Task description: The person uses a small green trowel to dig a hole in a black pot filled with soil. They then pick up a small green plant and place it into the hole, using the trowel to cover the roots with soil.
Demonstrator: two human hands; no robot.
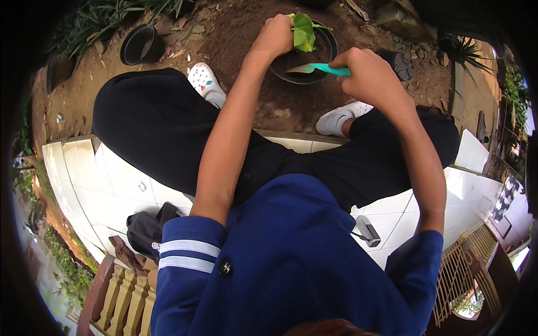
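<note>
A black plastic pot [333,50] stands on the soil between my feet, with dark soil inside it. At its far left side, my left hand [278,35] grips a leafy green plant [304,33] near its base; the fingertips and stem are partly hidden. The leaves hang over the pot. My right hand [370,73] is closed around the turquoise handle of a hand trowel [321,68]. Its soil-smeared blade points left over the near part of the pot, low by the soil; whether it touches cannot be told.
Another black pot [143,45] sits on the ground at the far left. Rocks [403,19] and a dark crumpled thing [402,67] lie to the right. White tiles [113,180] carry a black bag [147,229] and a small grey device [368,232]. A baluster railing [126,294] stands behind.
</note>
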